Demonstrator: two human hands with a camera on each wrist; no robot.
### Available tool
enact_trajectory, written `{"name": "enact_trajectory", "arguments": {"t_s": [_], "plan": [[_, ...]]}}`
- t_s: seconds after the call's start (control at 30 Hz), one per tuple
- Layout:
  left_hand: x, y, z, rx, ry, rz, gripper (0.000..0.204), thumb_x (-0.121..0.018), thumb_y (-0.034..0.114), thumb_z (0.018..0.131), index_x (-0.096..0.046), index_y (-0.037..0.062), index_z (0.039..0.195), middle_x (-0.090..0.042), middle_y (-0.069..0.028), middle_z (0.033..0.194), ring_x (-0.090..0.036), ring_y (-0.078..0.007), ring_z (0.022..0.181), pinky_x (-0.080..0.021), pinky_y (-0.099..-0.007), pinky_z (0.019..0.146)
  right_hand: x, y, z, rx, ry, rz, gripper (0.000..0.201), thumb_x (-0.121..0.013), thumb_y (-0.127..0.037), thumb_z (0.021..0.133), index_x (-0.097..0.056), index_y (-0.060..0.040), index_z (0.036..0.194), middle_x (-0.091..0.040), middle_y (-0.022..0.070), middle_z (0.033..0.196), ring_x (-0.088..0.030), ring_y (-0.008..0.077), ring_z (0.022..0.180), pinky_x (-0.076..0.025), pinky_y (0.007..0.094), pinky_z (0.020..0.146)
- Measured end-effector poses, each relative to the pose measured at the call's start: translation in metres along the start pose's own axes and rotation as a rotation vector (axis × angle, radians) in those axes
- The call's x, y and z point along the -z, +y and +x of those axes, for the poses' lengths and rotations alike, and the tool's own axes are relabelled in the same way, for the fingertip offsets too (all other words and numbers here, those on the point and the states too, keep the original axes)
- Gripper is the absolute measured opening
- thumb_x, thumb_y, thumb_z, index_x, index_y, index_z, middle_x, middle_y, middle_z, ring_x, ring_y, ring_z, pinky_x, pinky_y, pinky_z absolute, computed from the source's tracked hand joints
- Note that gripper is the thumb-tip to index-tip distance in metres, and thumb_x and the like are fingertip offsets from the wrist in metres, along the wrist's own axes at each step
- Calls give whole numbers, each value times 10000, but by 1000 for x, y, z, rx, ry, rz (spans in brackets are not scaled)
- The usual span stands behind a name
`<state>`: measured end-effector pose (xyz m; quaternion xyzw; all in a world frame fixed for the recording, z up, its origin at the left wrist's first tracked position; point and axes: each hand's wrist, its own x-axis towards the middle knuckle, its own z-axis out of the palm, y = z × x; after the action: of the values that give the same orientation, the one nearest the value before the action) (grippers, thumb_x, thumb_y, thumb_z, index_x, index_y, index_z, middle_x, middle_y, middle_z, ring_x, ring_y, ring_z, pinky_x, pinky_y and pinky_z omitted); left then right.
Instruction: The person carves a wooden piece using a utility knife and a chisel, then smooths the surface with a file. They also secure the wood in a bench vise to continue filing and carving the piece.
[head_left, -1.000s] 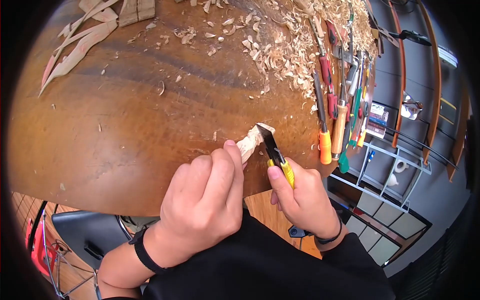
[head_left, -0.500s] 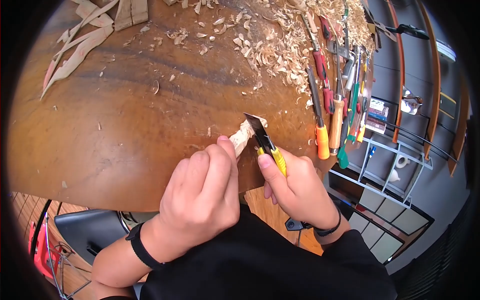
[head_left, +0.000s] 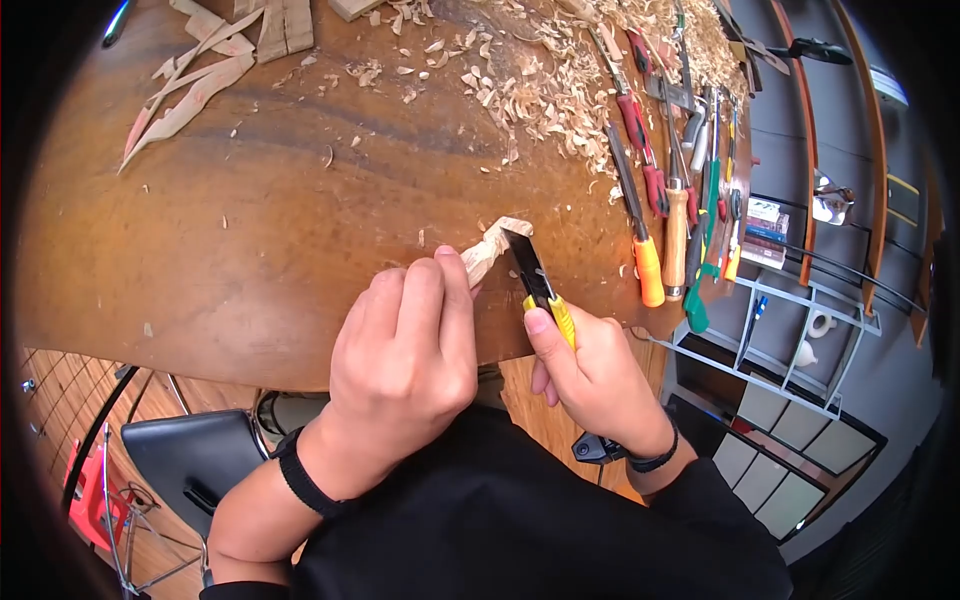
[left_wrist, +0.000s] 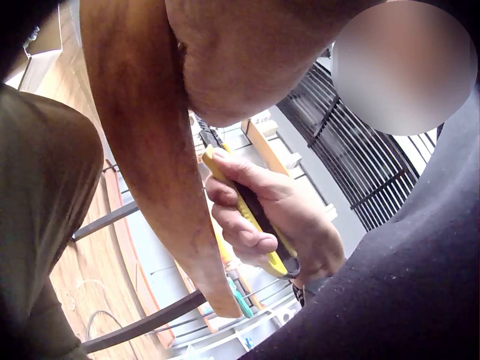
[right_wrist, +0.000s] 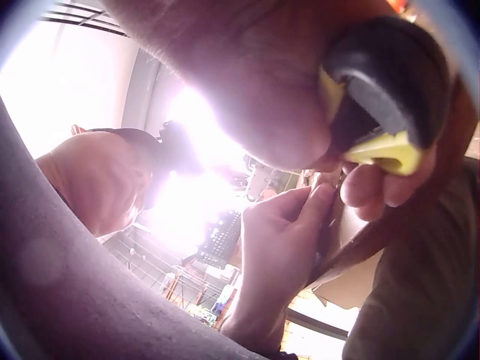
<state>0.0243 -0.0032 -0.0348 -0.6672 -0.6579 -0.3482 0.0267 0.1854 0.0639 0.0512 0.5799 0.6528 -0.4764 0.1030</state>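
Note:
In the head view my left hand (head_left: 405,345) grips a small carved piece of pale wood (head_left: 484,254) near the table's front edge. My right hand (head_left: 590,375) holds a yellow and black utility knife (head_left: 561,318), its dark blade (head_left: 523,255) at the far end of the wood. Whether the edge touches the wood cannot be told. In the left wrist view the fingers of my right hand (left_wrist: 262,210) curl round the yellow handle (left_wrist: 251,217). The right wrist view shows the knife's rear end (right_wrist: 390,105) close up, with my left hand (right_wrist: 277,251) beyond it.
Wood shavings (head_left: 560,95) lie across the far right of the table (head_left: 230,270). Beside them stretches a row of tools, among them an orange-handled one (head_left: 648,272) and a wooden-handled one (head_left: 676,238). Cut wood strips (head_left: 195,98) lie far left. A black chair (head_left: 190,450) stands below left.
The blade has shifted from lying across the wood's far part to its right side, pointing more toward the tip. Both hands keep their hold, and the head view has shifted slightly.

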Motion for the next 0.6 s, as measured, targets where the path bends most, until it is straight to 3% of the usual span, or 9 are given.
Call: {"name": "enact_trajectory", "arguments": {"t_s": [0.27,0.47,0.6], "plan": [[2,-7,1,-114,-55,-32,242,-690,-31,753,-677,-150,964,-554,-111,808,-547,-178,676,-469,-267,572,7,-9,6,6,-43,-56,349,-499,-279,1064,-571,2,869,-585,104,525,-663,275,511,-504,383,512],[2,-7,0,-103,-48,-20,240,-686,-33,760,-675,-153,967,-564,-116,825,-560,-177,696,-477,-258,584,6,-17,12,-19,-58,-43,351,-498,-272,1064,-562,5,858,-571,113,513,-665,286,515,-504,387,509],[3,-7,0,-106,-49,-32,248,-688,-32,760,-673,-151,976,-565,-116,832,-557,-176,696,-478,-260,580,9,-17,14,-52,-100,38,411,-478,-343,1072,-563,-1,862,-592,79,541,-630,195,486,-480,330,486]]}}
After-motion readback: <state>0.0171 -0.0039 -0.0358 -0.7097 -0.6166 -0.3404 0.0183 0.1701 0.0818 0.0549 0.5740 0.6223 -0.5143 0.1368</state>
